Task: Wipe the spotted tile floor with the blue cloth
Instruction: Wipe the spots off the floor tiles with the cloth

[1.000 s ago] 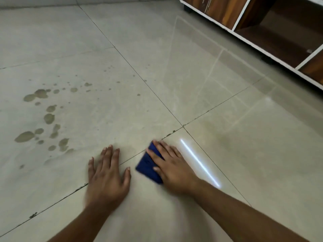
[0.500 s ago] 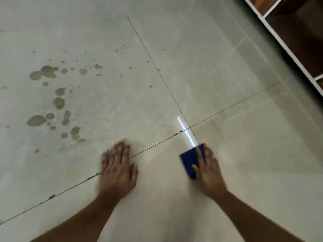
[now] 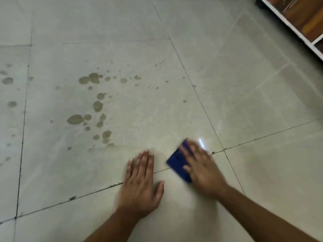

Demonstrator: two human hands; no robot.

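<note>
Head view: right hand (image 3: 202,169) presses flat on the blue cloth (image 3: 177,163); left hand (image 3: 140,184) lies spread on the tile floor (image 3: 262,110). Risk: the brown spots (image 3: 94,105), well left of the cloth, go unwiped if strokes stay near the grout crossing.

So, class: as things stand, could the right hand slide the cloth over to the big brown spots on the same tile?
Probably yes. The right hand presses the cloth flat on the floor, and bare tile lies between it and the spots. The left hand rests nearer the person, below that path.
</note>
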